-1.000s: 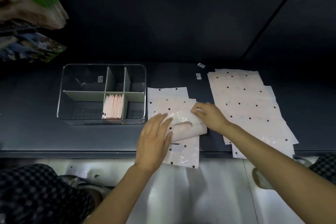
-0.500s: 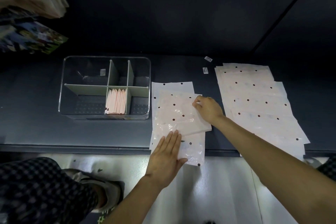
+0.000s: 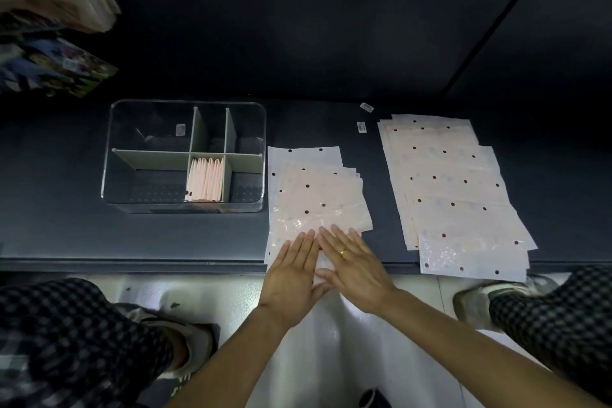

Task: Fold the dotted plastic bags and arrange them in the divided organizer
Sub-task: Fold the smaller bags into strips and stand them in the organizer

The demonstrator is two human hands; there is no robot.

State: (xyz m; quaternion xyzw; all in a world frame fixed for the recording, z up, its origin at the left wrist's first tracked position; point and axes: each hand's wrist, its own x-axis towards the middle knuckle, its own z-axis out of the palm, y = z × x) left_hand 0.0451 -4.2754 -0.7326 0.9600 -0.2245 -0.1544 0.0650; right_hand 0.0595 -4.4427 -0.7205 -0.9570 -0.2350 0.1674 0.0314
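Dark blue-grey shelf surface point(image 3: 66, 235), matte, with a dark panelled wall point(image 3: 298, 26) behind; pale glossy floor point(image 3: 331, 341) below the front edge. Blurred printed packets point(image 3: 56, 66) hanging at upper left. Two small white labels point(image 3: 361, 126) lying on the shelf near the back, between the two bag stacks.

Clear divided organizer point(image 3: 109, 156) standing at left on the shelf, grey partitions upright. Folded pink bags point(image 3: 205, 184) stood on edge in the front middle compartment; other compartments show only the tray floor.

Flat stack of dotted plastic bags point(image 3: 447, 182) fanned out at right, near end overhanging the shelf edge. Second, smaller pile just right of the organizer: a partly folded dotted bag point(image 3: 318, 195) lying atop a flat one (corners slightly askew).

Left hand point(image 3: 293, 270) flat, fingers straight and together, pressing the near end of the folded bag at the shelf edge. Right hand point(image 3: 356, 270) likewise flat and extended, ring on one finger, fingers angled leftward across the same bag, touching the left hand's fingertips. Neither hand curled round anything. Checked trouser legs point(image 3: 73, 334) and shoes visible at both lower corners.
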